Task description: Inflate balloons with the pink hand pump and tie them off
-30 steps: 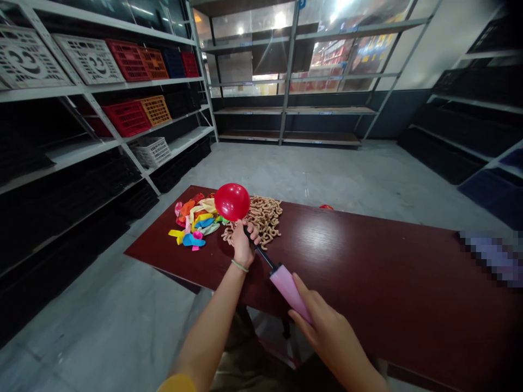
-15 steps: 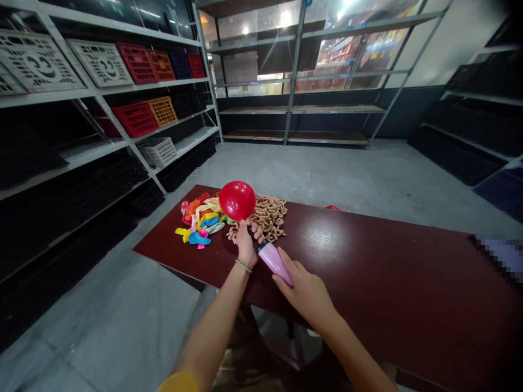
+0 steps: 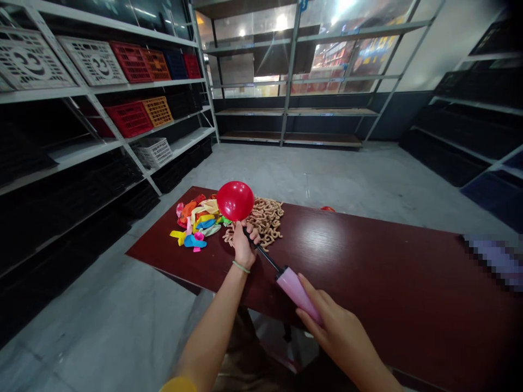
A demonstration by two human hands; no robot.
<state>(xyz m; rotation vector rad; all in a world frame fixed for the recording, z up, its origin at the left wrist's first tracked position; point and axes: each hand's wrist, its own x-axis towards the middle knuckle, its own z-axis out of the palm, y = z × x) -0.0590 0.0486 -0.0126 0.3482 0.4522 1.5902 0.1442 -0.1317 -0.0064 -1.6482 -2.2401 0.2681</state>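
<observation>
Two hands are engaged on one hand pump [image 3: 286, 277] above the table's [image 3: 368, 272] near-left part. The left hand [image 3: 244, 245] is closed around the pump's nozzle end and pinches the neck of a red balloon [image 3: 235, 201] over it. The right hand [image 3: 339, 335] is wrapped around the pink barrel, with the black rod drawn out between the two hands.

The balloon is partly inflated and stands above the left fist, near the far-left corner. Behind it, toward the left edge, lies a pile of limp coloured balloons [image 3: 196, 220]; just right of that, a heap of tan pieces [image 3: 265, 218], kind not clear.

Risk, as judged: the seal depends wholly on the left pinch. If those fingers relax on a stroke, the neck could slip off the nozzle and the air escape. A stroke pushed off line could bend the thin rod or jerk the nozzle out of the neck. Overfilling could burst the balloon close to the hand.

Orientation: the pump's long axis runs diagonally, from the near right by the right hand to the far left. The nozzle points away and left, toward the balloon; the barrel points back toward the person.
</observation>
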